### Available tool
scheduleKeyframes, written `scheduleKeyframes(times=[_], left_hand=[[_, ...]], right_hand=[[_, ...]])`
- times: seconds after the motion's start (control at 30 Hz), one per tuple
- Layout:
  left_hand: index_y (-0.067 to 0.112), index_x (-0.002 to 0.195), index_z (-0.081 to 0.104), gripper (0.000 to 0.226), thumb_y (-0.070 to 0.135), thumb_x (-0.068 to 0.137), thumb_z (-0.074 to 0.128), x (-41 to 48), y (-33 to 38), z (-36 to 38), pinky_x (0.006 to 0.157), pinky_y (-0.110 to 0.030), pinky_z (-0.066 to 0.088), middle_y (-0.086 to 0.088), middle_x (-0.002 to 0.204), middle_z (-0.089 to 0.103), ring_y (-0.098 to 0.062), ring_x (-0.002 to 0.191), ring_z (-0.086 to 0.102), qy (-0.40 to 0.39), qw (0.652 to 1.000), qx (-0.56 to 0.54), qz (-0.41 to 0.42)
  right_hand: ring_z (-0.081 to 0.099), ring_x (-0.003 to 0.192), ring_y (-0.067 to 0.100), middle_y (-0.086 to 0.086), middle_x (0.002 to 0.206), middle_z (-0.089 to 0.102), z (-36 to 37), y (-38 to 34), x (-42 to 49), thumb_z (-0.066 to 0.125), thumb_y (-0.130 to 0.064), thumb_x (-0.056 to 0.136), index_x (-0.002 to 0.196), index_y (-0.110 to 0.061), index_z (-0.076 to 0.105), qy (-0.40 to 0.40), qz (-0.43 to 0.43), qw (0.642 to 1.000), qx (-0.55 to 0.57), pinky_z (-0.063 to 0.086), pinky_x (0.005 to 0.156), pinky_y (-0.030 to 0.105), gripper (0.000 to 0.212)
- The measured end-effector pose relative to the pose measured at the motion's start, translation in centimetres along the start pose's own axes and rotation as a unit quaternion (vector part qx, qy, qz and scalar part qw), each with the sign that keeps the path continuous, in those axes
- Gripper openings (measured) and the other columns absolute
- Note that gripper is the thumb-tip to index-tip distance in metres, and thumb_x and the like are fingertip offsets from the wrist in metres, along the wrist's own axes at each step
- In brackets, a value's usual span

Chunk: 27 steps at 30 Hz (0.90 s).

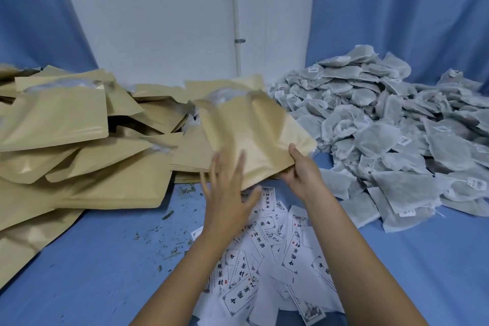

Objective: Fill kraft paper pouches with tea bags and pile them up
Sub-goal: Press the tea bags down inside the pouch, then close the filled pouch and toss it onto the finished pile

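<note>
A filled kraft paper pouch [254, 132] is held tilted above the blue table, its open mouth pointing away and showing something pale inside. My right hand [301, 167] grips its lower right corner, thumb on top. My left hand [227, 188] lies with straight, spread fingers against the pouch's lower left edge. A big heap of grey tea bags [391, 135] covers the right side of the table. A pile of filled kraft pouches [66, 135] spreads over the left side. A flat stack of pouches [190, 156] lies behind my left hand.
Loose white paper labels with black print [264, 259] are scattered on the blue cloth [92, 272] under my forearms. Dry herb crumbs [164, 238] dot the cloth in front of the pouch pile. Blue curtains and a white wall with a pipe [236, 21] stand behind.
</note>
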<state>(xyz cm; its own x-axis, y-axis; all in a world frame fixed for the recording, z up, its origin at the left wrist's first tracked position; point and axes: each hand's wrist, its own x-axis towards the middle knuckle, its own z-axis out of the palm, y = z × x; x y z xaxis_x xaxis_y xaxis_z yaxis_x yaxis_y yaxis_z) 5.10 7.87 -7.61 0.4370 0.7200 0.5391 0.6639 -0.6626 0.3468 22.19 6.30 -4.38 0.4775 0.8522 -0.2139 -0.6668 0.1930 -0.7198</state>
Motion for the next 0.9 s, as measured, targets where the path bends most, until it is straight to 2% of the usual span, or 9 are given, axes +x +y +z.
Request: scheduleKeyframes(times=[0.07, 0.17, 0.2, 0.33, 0.37, 0.4, 0.57, 0.77, 0.9], left_hand=[[0.037, 0.149, 0.001, 0.084, 0.065, 0.083, 0.044, 0.3, -0.2, 0.0, 0.109, -0.037, 0.020, 0.000, 0.158, -0.003, -0.020, 0.143, 0.014, -0.007, 0.938, -0.285, -0.195], [0.007, 0.142, 0.030, 0.070, 0.034, 0.087, 0.064, 1.2, 0.0, 0.5, 0.087, -0.029, 0.053, -0.016, 0.133, 0.051, -0.026, 0.105, 0.065, -0.033, 0.663, -0.650, -0.371], [-0.003, 0.133, 0.042, 0.058, 0.023, 0.087, 0.066, 1.4, 0.0, 0.8, 0.083, -0.032, 0.057, -0.017, 0.122, 0.062, -0.027, 0.096, 0.069, -0.040, 0.624, -0.684, -0.376], [-0.004, 0.112, 0.058, 0.025, 0.000, 0.087, 0.061, 1.8, -0.8, 1.2, 0.074, -0.034, 0.059, -0.015, 0.099, 0.072, -0.026, 0.089, 0.071, -0.011, 0.571, -0.719, -0.396], [-0.005, 0.109, 0.058, 0.022, -0.003, 0.087, 0.059, 1.8, -1.1, 1.3, 0.071, -0.033, 0.059, -0.016, 0.096, 0.072, -0.025, 0.087, 0.071, -0.004, 0.556, -0.728, -0.401], [-0.007, 0.107, 0.058, 0.019, -0.006, 0.087, 0.058, 1.9, -1.4, 1.2, 0.069, -0.032, 0.059, -0.017, 0.094, 0.072, -0.025, 0.086, 0.071, -0.001, 0.549, -0.730, -0.407], [-0.009, 0.099, 0.059, 0.013, -0.008, 0.086, 0.057, 1.7, -1.8, 1.2, 0.073, -0.035, 0.060, -0.017, 0.088, 0.073, -0.027, 0.084, 0.071, 0.003, 0.559, -0.716, -0.419], [-0.011, 0.105, 0.056, 0.018, -0.009, 0.087, 0.055, 1.3, -1.8, 1.5, 0.070, -0.034, 0.060, -0.023, 0.097, 0.069, -0.027, 0.083, 0.071, 0.012, 0.541, -0.724, -0.429], [-0.014, 0.110, 0.054, 0.023, -0.008, 0.088, 0.055, 0.9, -1.4, 1.6, 0.066, -0.031, 0.060, -0.027, 0.105, 0.065, -0.028, 0.087, 0.070, 0.016, 0.550, -0.716, -0.429]], right_hand=[[0.059, 0.110, 0.034, 0.020, 0.126, 0.057, -0.6, 0.6, -0.1, 0.043, -0.017, 0.100, 0.131, 0.000, 0.043, 0.015, 0.004, 1.000, 0.023, 0.052, 0.084, 0.051, 0.036], [0.063, 0.097, 0.030, 0.019, 0.118, 0.061, -1.3, 2.5, -0.6, 0.041, -0.015, 0.100, 0.127, 0.001, 0.045, 0.024, 0.008, 1.000, 0.017, 0.057, 0.071, 0.043, 0.031], [0.063, 0.097, 0.028, 0.018, 0.118, 0.061, -1.5, 3.1, -0.6, 0.042, -0.015, 0.100, 0.126, 0.001, 0.047, 0.029, 0.000, 1.000, -0.013, 0.057, 0.073, 0.040, 0.032], [0.064, 0.090, 0.028, 0.017, 0.107, 0.066, -2.5, 3.6, -0.2, 0.055, -0.020, 0.094, 0.108, 0.000, 0.060, 0.100, -0.084, 0.979, -0.160, 0.054, 0.073, 0.034, 0.026], [0.045, 0.115, 0.036, 0.018, 0.093, 0.066, -3.0, 3.3, 0.1, 0.060, -0.020, 0.090, 0.097, 0.001, 0.063, 0.137, -0.119, 0.963, -0.198, 0.050, 0.069, 0.036, 0.022], [0.040, 0.084, 0.010, 0.016, 0.080, 0.060, -3.5, 3.0, 0.2, 0.064, -0.019, 0.087, 0.086, 0.000, 0.062, 0.157, -0.145, 0.952, -0.222, 0.044, 0.066, 0.034, 0.019], [0.057, 0.062, 0.011, 0.003, 0.065, 0.057, -4.1, 2.4, 0.1, 0.067, -0.008, 0.084, 0.065, -0.005, 0.054, 0.137, -0.096, 0.980, -0.108, 0.052, 0.059, 0.018, 0.023], [0.038, 0.054, 0.017, 0.007, 0.054, 0.046, -4.6, 2.8, -0.1, 0.067, -0.018, 0.084, 0.058, -0.001, 0.053, 0.175, -0.193, 0.922, -0.286, 0.033, 0.057, 0.026, 0.034], [0.051, 0.050, 0.010, -0.002, 0.051, 0.058, -4.4, 2.8, -0.4, 0.067, -0.016, 0.085, 0.057, -0.007, 0.056, 0.152, -0.132, 0.961, -0.189, 0.044, 0.053, 0.019, 0.031]])
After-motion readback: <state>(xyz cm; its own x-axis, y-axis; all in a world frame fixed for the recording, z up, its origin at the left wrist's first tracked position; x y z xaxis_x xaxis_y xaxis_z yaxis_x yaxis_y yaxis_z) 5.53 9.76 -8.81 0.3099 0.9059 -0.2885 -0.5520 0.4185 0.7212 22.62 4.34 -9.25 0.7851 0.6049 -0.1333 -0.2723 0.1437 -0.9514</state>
